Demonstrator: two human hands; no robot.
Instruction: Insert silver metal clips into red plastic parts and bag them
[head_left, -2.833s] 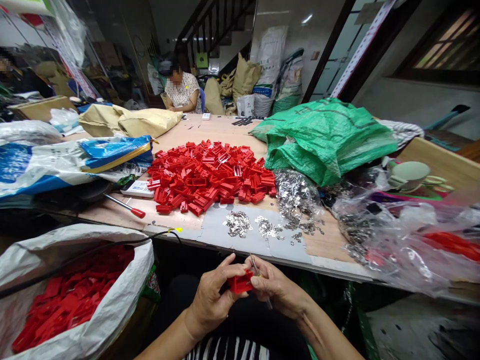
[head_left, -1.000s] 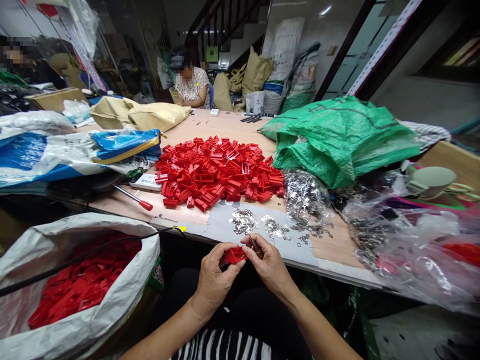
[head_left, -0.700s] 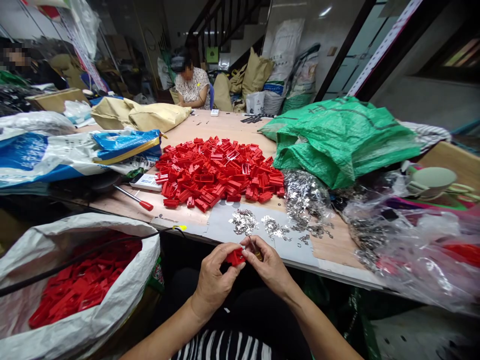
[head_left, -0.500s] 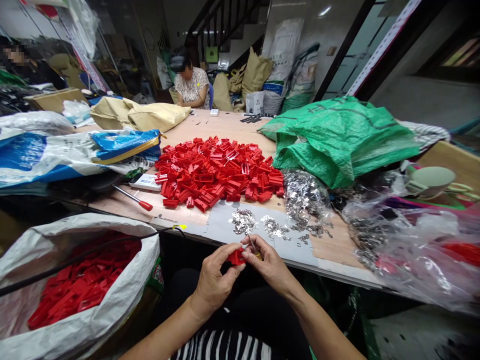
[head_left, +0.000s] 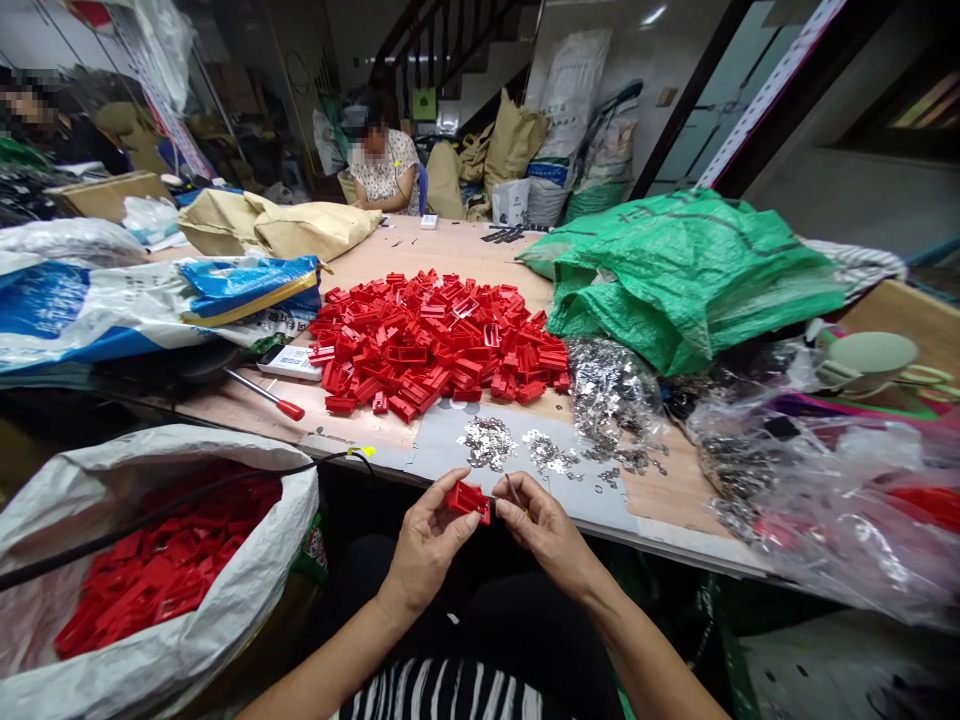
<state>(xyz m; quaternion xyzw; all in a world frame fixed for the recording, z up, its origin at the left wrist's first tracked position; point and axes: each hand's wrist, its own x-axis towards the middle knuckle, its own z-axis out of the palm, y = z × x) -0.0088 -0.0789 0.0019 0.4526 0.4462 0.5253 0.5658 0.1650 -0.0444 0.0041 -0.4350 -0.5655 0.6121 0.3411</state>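
My left hand grips a red plastic part between thumb and fingers, tilted, with its hollow, notched end facing right. Close beside that end, my right hand has its fingers closed on a thin metal-shafted tool with a yellowish handle, mostly hidden in the palm. The right thumb and fingertip are pinched near the red part; any small piece between them is too small to make out. Just beyond the hands lie small flat metal pieces in a heap, with a second, looser heap to its right.
A large pile of red plastic parts covers the table's middle. At lower left stands an open white sack of similar parts. A red-handled tool lies near the edge. To the right are a green sack and clear plastic bags. Opposite sits a person.
The red part has turned in my left hand, showing more of its length and its open end. My right hand has shifted slightly right, away from it.
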